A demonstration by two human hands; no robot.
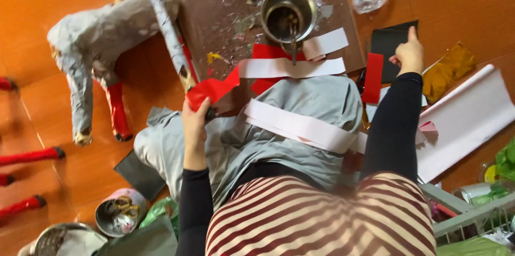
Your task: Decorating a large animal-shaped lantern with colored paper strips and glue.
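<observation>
Holding a red paper strip (pixel 212 88) pinched at one end, the left hand (pixel 195 122) is closed on it, fingers curled, just above the grey cloth (pixel 300 100) on the lap. The strip runs up and right toward the brown board (pixel 214 4), its free end near a white strip (pixel 292 67).

Right hand (pixel 410 55): thumb up, fingers folded toward the palm, touching the edge of a black sheet (pixel 389 41), with another red strip (pixel 373 78) just beside it. Whether it grips anything, cannot tell.

Handling, judged: the red strip looks thin, light and limp; it bends under its own weight and would crease or tear if pulled hard. Best held by an end, or by both ends to keep it flat.

Around: metal pot (pixel 288 12) on the board, paper-covered animal figure (pixel 107 41) to the left, white roll (pixel 466 116) to the right, more white strips across the cloth.
</observation>
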